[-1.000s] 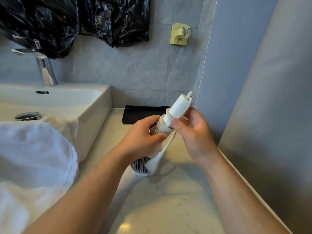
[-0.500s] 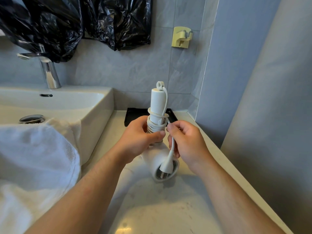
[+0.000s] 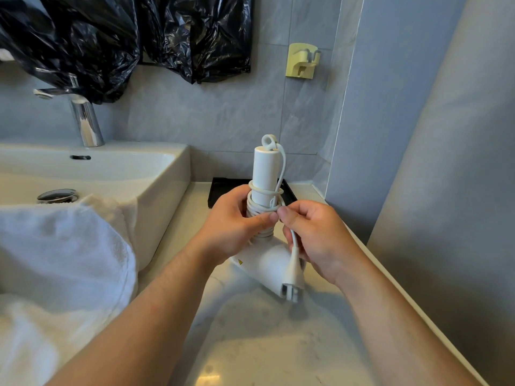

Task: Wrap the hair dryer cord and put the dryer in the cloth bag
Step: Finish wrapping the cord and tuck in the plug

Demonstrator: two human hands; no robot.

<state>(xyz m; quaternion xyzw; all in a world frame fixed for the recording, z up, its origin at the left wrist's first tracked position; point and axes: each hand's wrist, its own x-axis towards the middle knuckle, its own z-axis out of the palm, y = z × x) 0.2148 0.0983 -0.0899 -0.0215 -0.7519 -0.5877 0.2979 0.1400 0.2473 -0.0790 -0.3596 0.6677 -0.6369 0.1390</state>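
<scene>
Holding the hair dryer (image 3: 264, 174) handle-up over the countertop (image 3: 264, 346), between both hands.
Gripping handle and coiled cord (image 3: 260, 208) with the left hand (image 3: 237, 232), fingers curled round, thumb across the coils; pinching the loose cord end with the right hand (image 3: 316, 238), touching the left thumb, plug (image 3: 292, 285) hanging against the barrel.

A white sink (image 3: 167, 162) with a chrome faucet (image 3: 85, 121) and drain stopper (image 3: 57, 195) fills the left of the frame. Black plastic bags (image 3: 111, 37) hang along the top. A yellow holder (image 3: 302, 61) sits on the tiled wall above a black tray (image 3: 220, 190) at the back of the pale counter (image 3: 264, 344).
</scene>
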